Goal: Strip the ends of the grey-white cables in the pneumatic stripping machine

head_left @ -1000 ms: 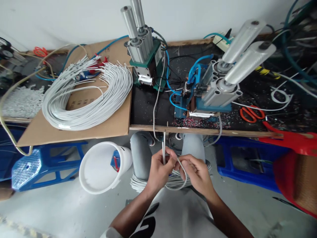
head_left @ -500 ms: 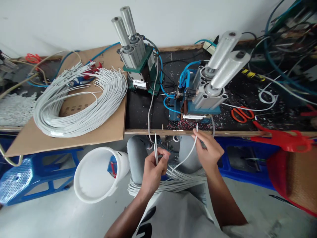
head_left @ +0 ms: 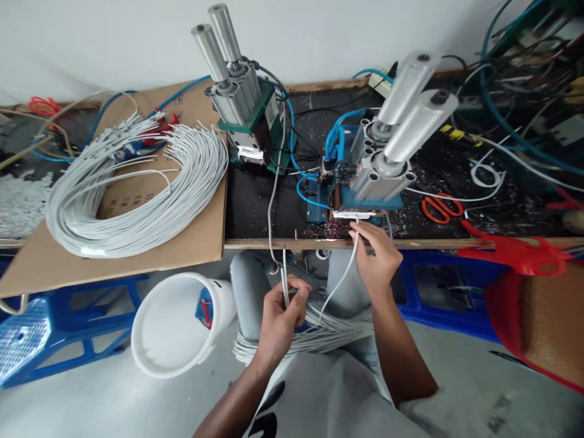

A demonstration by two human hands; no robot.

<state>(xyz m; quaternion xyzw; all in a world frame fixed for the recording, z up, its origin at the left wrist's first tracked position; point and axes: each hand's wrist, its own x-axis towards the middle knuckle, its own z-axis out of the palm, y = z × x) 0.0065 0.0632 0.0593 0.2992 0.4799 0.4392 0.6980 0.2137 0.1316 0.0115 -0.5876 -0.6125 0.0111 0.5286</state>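
Between finger and thumb, my right hand (head_left: 375,252) pinches a thin white cable (head_left: 343,284) close to its end. The cable's tip reaches the front of the pneumatic machine (head_left: 374,182) with two silver cylinders; whether it is inside cannot be seen. My left hand (head_left: 283,310) is closed on a couple of white cable ends (head_left: 285,277) that point upward, one with a dark tip. Over my lap lies a bundle of the same cables (head_left: 305,337), and the right-hand cable runs down into it.
On cardboard (head_left: 201,246) to the left lies a big coil of white cables (head_left: 137,228). A second pneumatic machine (head_left: 237,103) stands behind. Orange-handled scissors (head_left: 441,208) and a red air gun (head_left: 515,248) are at right. A white bucket (head_left: 182,328) stands below the bench edge.
My right hand has moved slightly forward and left, bringing the cable tip up to the machine's front. My left hand keeps its hold, and the view has shifted a little.
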